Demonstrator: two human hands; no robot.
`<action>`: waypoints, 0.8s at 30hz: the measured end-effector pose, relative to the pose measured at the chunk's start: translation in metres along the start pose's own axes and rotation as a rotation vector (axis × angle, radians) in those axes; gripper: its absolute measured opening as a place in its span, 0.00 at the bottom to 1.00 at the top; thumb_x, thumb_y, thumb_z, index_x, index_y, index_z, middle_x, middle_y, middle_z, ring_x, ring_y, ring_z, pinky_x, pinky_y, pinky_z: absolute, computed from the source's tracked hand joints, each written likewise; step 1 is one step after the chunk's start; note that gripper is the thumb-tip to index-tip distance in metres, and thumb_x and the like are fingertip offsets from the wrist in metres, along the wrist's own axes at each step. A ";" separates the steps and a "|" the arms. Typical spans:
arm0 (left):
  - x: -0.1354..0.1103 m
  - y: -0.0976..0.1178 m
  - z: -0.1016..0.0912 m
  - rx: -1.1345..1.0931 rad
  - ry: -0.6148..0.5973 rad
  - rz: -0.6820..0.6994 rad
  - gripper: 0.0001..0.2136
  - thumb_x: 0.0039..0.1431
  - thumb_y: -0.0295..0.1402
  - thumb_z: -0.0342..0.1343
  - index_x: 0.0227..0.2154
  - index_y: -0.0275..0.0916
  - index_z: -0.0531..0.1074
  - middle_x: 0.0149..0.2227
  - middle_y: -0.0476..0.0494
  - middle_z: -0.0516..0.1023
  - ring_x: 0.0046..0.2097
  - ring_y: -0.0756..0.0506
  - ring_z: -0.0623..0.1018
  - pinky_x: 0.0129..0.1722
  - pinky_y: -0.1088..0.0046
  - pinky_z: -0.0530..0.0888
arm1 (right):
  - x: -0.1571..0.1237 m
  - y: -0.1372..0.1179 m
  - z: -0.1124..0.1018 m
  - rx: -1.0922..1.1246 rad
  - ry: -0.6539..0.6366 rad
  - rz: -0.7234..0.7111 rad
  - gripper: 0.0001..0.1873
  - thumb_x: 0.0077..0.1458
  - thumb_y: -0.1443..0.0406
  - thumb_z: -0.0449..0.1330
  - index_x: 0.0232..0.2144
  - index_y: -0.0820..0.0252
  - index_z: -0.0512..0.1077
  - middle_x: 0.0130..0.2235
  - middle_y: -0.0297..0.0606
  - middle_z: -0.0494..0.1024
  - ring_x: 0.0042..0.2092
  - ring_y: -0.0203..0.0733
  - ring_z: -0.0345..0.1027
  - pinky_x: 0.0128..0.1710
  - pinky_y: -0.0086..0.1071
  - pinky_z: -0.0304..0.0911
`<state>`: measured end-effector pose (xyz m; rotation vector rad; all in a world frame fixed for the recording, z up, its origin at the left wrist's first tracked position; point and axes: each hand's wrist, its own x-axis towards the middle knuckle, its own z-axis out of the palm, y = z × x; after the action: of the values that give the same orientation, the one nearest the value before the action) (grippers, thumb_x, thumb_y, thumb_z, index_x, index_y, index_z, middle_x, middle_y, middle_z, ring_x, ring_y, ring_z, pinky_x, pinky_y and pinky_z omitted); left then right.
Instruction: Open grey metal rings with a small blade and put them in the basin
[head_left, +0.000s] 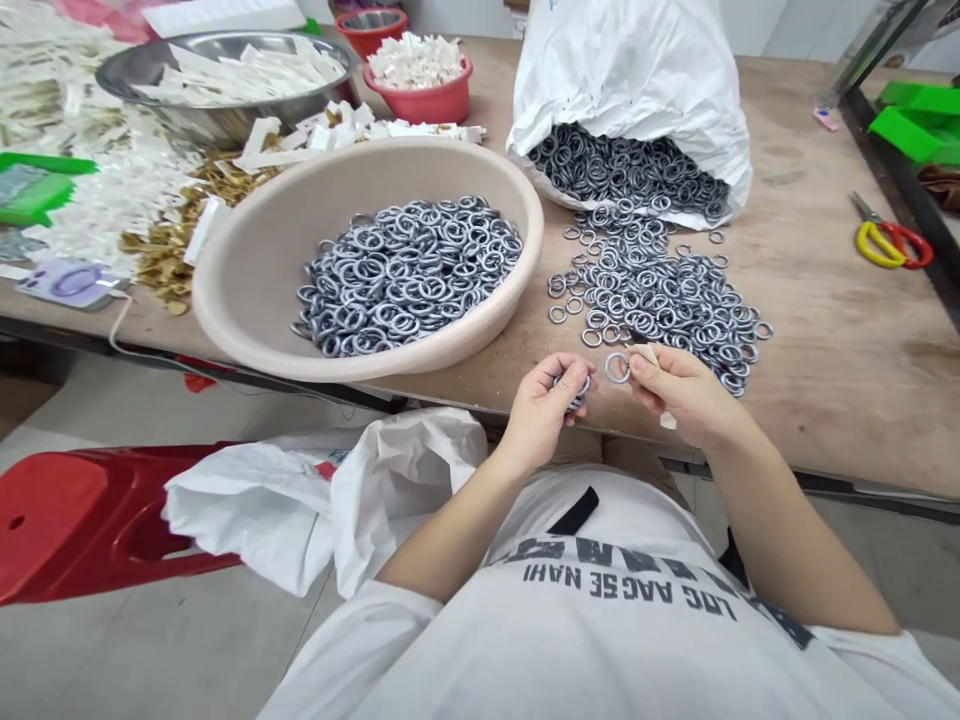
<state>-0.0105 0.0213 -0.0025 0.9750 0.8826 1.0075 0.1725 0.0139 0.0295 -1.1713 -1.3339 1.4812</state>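
Observation:
My left hand (pixel 544 410) is curled around a few grey metal rings (pixel 577 392) just above the table's near edge. My right hand (pixel 679 392) pinches a single grey metal ring (pixel 617 368) at its fingertips, along with a small pale strip (pixel 649 353) with a dark tip. A loose spread of similar rings (pixel 660 300) lies on the wooden table (pixel 847 350) just beyond both hands. To the left, a beige plastic basin (pixel 247 270) holds a heap of rings. A white sack (pixel 630 80) spills more rings at the back.
A steel basin (pixel 150 75) and a pink bowl (pixel 450 95) hold white pieces at the back left, with brass-coloured bits beside them. Yellow-and-red scissors (pixel 892 240) lie at the right. A white bag (pixel 322 490) and a red stool (pixel 82 510) sit on the floor at my left.

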 end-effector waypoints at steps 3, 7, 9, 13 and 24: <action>-0.001 -0.002 0.003 0.034 -0.009 0.083 0.15 0.58 0.45 0.61 0.41 0.40 0.75 0.33 0.48 0.76 0.25 0.55 0.71 0.22 0.81 0.64 | 0.001 0.007 0.008 0.076 -0.005 0.026 0.21 0.59 0.47 0.59 0.27 0.57 0.64 0.23 0.27 0.59 0.22 0.30 0.48 0.21 0.29 0.42; -0.004 -0.004 0.010 0.161 0.046 0.204 0.18 0.59 0.44 0.61 0.47 0.40 0.78 0.38 0.44 0.80 0.29 0.52 0.72 0.27 0.78 0.67 | 0.004 0.022 0.033 0.072 0.136 -0.058 0.17 0.62 0.49 0.56 0.34 0.56 0.65 0.26 0.27 0.61 0.24 0.32 0.52 0.23 0.28 0.49; -0.005 -0.005 0.012 0.160 0.081 0.211 0.17 0.58 0.44 0.61 0.45 0.40 0.79 0.38 0.43 0.80 0.28 0.52 0.72 0.27 0.77 0.68 | 0.004 0.028 0.040 0.001 0.238 -0.143 0.14 0.63 0.53 0.57 0.37 0.56 0.66 0.29 0.29 0.65 0.29 0.33 0.57 0.29 0.28 0.56; -0.005 -0.005 0.011 0.000 0.084 0.098 0.14 0.56 0.43 0.63 0.40 0.39 0.79 0.31 0.48 0.78 0.24 0.54 0.71 0.22 0.79 0.65 | -0.002 0.025 0.035 -0.107 0.338 -0.271 0.11 0.60 0.57 0.61 0.40 0.55 0.67 0.35 0.32 0.70 0.35 0.36 0.64 0.38 0.32 0.62; -0.012 0.005 0.006 0.004 -0.029 0.043 0.14 0.58 0.44 0.60 0.32 0.36 0.75 0.24 0.51 0.70 0.22 0.55 0.67 0.21 0.80 0.65 | -0.011 0.001 0.019 -0.578 0.268 -0.480 0.11 0.65 0.57 0.56 0.41 0.57 0.73 0.37 0.37 0.75 0.39 0.40 0.69 0.39 0.33 0.61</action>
<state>-0.0096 0.0097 0.0060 1.0135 0.8431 1.0260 0.1564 -0.0017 0.0297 -1.2219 -1.7515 0.5871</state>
